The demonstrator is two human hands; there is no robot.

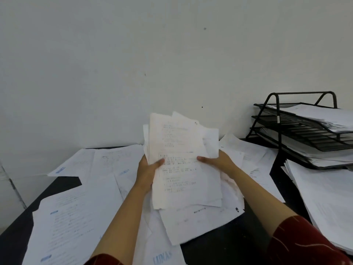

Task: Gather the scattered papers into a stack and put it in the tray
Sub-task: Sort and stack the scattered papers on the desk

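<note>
A loose stack of printed white papers (181,153) is held upright above the black desk, its sheets uneven at the top. My left hand (148,169) grips its left edge with the thumb on the front sheet. My right hand (217,162) grips the right edge, thumb on the front too. More papers (76,213) lie scattered flat over the desk to the left and under the stack. A black wire three-tier tray (298,129) stands at the far right, with sheets in its tiers.
A thick pile of white sheets (328,205) lies in front of the tray at the right edge. The black desk (225,245) shows bare between my arms. A pale wall (133,64) stands right behind the desk.
</note>
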